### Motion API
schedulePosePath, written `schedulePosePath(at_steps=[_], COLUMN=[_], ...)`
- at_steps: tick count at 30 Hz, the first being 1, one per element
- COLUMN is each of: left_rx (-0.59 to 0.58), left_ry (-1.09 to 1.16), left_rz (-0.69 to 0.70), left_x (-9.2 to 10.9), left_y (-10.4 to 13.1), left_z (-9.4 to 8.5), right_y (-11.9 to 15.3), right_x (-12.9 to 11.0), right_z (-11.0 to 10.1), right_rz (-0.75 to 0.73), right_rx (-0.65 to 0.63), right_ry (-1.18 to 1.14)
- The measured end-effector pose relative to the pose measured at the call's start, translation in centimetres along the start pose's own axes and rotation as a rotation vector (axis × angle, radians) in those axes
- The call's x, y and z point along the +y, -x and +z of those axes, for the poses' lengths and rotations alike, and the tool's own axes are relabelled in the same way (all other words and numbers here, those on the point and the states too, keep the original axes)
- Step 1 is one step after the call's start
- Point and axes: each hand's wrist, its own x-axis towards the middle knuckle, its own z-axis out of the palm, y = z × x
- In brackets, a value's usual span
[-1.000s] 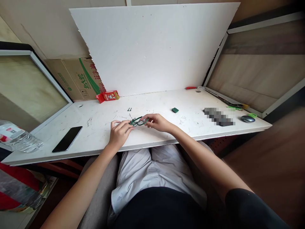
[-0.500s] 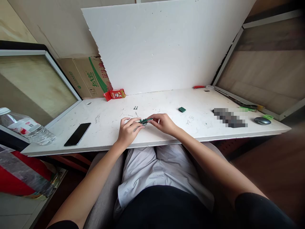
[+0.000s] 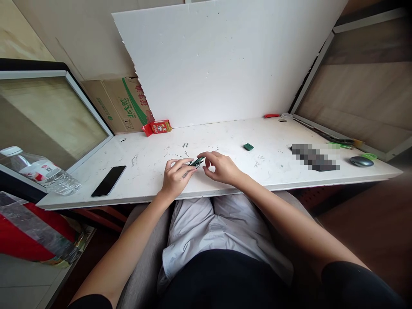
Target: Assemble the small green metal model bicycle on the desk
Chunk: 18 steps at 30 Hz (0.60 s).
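Observation:
A small dark green piece with thin dark parts (image 3: 197, 162) is pinched in the fingertips of my left hand (image 3: 176, 175), just above the white table. My right hand (image 3: 222, 167) is at its right side, thumb and index finger parted, with the index fingertip at the piece's upper end. Whether that fingertip touches it is hard to tell. Behind my hands lie a tiny green frame-like part (image 3: 185, 145) and some thin slivers. A green block (image 3: 248, 146) rests on the table to the right.
On the white table (image 3: 144, 184) are a phone (image 3: 108, 181), a water bottle (image 3: 45, 171), a red box (image 3: 160, 127), a red item (image 3: 272, 115), a blurred dark object (image 3: 313, 159) and a grey rounded object (image 3: 361, 161). A white board (image 3: 219, 64) stands behind.
My right thumb has come away from the green piece and dropped lower, opening a gap to the index finger. My left hand still holds the piece, now tilted more. The view has shifted slightly.

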Motion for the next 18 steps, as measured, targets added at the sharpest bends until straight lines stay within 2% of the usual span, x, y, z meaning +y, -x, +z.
schedulePosePath(at_steps=[5,13,18], left_rx=[-0.001,0.079,0.086], left_ry=[0.039,0.140,0.191], left_rz=[-0.016,-0.058,-0.073], left_x=[0.7,2.1,2.5], left_y=[-0.2,-0.8,-1.0], left_z=[-0.2,-0.3,-0.3], right_y=[0.2,0.7,0.7], right_x=[-0.3,0.1,0.5], right_z=[0.6,1.9,2.3], right_rz=[0.039,-0.085,-0.149], right_rx=[0.082,0.284,0.293], right_ry=[0.163,0.367,0.401])
